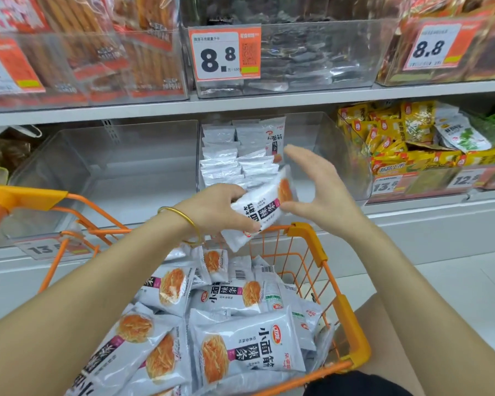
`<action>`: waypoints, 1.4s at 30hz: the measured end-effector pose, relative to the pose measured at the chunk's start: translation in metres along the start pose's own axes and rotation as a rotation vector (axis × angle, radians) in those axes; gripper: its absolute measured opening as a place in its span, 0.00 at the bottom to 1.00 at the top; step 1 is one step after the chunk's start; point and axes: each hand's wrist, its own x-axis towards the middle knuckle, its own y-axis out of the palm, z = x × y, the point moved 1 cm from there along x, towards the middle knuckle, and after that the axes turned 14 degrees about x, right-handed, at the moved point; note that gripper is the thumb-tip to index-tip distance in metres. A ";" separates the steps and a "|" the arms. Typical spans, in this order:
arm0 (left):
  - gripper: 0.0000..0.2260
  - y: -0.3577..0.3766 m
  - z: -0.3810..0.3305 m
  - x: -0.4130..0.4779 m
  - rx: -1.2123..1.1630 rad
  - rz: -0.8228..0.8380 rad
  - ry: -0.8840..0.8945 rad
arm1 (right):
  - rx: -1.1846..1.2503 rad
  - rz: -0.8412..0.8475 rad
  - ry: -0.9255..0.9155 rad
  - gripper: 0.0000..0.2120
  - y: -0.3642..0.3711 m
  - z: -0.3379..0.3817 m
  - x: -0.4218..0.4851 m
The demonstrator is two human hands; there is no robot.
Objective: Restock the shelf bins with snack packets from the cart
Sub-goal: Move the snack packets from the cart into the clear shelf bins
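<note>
My left hand [220, 207], with a gold bangle on the wrist, grips a white snack packet [262, 207] with black lettering and an orange picture, held above the far end of the orange cart [312, 238]. My right hand [317, 184] is open beside the packet, thumb near its right edge, fingers spread. Right behind the hands stands a clear shelf bin [326, 138] with a neat stack of the same white packets [229, 155] on its left side. Several more of these packets [240, 347] lie loose in the cart.
A clear bin [112, 172] to the left holds nothing. At the right is a bin of yellow packets [397, 138]. The upper shelf carries bins of red and dark snacks with an 8.8 price tag [226, 54]. The cart handle [23, 197] is at the left.
</note>
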 end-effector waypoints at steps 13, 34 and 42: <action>0.22 -0.017 -0.009 0.082 0.228 -0.383 0.049 | -0.003 -0.165 0.387 0.12 -0.033 -0.084 0.076; 0.24 0.007 0.012 0.112 0.517 -0.221 0.085 | 0.171 -0.108 0.633 0.09 0.072 -0.190 0.204; 0.23 0.005 0.018 0.105 0.500 -0.195 0.072 | 0.062 -0.007 0.790 0.14 0.065 -0.189 0.209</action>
